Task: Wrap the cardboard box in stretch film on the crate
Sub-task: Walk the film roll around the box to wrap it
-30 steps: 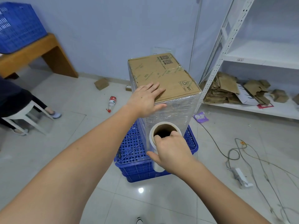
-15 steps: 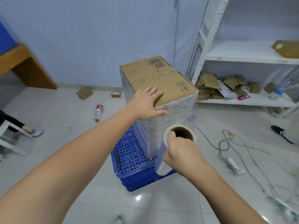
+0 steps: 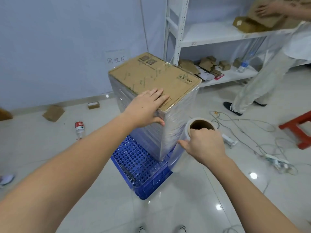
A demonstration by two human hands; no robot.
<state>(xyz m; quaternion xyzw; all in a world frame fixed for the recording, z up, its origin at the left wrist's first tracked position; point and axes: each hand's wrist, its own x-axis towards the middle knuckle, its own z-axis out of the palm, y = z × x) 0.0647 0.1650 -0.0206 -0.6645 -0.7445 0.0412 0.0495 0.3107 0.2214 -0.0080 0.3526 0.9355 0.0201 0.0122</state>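
Box: the cardboard box (image 3: 154,78) stood upright on the blue crate (image 3: 141,167), its sides already covered in clear film, its top bare
Left hand: the left hand (image 3: 146,108) lay flat on the near corner of the box top, fingers straight and spread, thumb down over the edge
Right hand: the right hand (image 3: 204,145) gripped the stretch film roll (image 3: 193,133), fingers hooked into the open core, thumb on the outside
Roll: upright, just beside the box's right near edge, film running from it onto the box
Floor: a bottle (image 3: 79,129) and cables (image 3: 252,132) lay on the tiles
Background: another person (image 3: 262,76) stood at the white shelf (image 3: 210,39)
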